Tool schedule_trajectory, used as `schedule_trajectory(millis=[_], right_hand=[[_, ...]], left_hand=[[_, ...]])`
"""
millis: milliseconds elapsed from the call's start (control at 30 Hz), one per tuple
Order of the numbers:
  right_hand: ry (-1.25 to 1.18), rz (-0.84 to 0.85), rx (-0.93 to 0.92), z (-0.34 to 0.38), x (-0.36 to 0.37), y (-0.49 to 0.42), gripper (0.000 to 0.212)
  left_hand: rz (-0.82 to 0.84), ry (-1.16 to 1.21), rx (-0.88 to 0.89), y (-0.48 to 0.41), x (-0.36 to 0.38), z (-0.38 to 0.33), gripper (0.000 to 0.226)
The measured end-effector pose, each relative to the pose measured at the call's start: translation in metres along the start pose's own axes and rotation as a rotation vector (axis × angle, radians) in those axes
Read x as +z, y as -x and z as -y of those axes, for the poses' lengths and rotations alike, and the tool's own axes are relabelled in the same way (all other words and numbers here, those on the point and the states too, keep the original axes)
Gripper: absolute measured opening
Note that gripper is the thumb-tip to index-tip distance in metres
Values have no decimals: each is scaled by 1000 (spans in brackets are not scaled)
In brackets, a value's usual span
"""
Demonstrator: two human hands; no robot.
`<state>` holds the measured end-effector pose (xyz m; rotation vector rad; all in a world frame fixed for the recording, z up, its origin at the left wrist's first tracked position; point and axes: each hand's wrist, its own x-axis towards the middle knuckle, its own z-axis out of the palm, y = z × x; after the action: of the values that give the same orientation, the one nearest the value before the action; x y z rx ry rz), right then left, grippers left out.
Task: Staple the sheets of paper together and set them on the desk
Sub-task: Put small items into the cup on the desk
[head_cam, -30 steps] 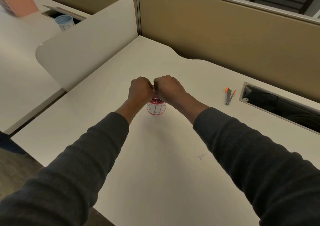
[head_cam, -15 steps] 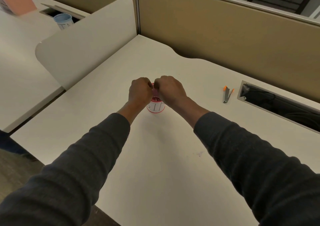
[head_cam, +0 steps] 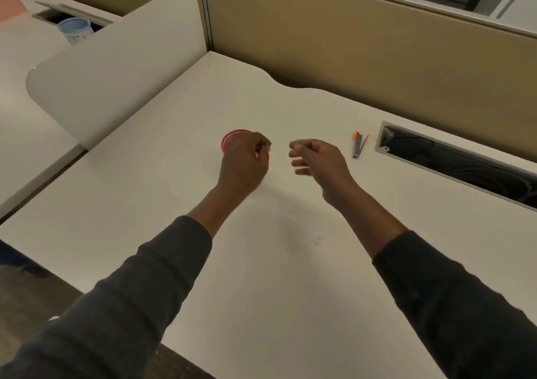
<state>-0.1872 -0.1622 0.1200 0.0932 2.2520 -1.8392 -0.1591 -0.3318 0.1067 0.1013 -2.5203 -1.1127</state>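
My left hand (head_cam: pixel 245 165) is curled around the near side of a red-rimmed cup (head_cam: pixel 231 140) that stands mid-desk. Only the cup's far left rim shows past the knuckles, and a small pink bit shows between the fingers. My right hand (head_cam: pixel 316 159) hovers just right of it, blurred by motion, with fingers apart and nothing in them. A small grey stapler (head_cam: pixel 359 145) with orange tips lies on the white desk (head_cam: pixel 261 262), a short way right of my right hand. I see no sheets of paper.
A dark cable slot (head_cam: pixel 453 161) is cut into the desk at the right, beyond the stapler. A tan partition wall (head_cam: pixel 348 44) runs along the back and a white divider panel (head_cam: pixel 116 68) stands at the left. A blue cup (head_cam: pixel 76 30) sits on the neighbouring desk.
My hands were pressed together over the cup; now my right hand has pulled away to the right, toward the stapler. My left hand stays at the cup.
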Motion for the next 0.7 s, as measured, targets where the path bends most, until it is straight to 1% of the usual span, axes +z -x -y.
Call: schedule_trajectory(millis=[67,167,267,367,433,500,700], right_hand=[[143,-36,-25,-31,-25,24,19],[482,-102,-107,-88,-56,66,21],[781,-123,-176,-142,-76,107,33],[1076,-117,-195,-167,-78,136,54],[1153,-86,-168,-172,-73,144,63],[1167,-46,-138,-176,-67,146,67],[1152,-47,-213,-180,-52,140,61]], left_hand=[[80,32,61,31,17,-1,13],[201,-19,127,89,42,8,20],[306,-191,183,141,62,16,36],[419,-407,160,179,74,17,61],[514,-475,120,197,83,17,73],[540,-505,111,208,89,15,76],[545,-515,118,206,97,12,67]])
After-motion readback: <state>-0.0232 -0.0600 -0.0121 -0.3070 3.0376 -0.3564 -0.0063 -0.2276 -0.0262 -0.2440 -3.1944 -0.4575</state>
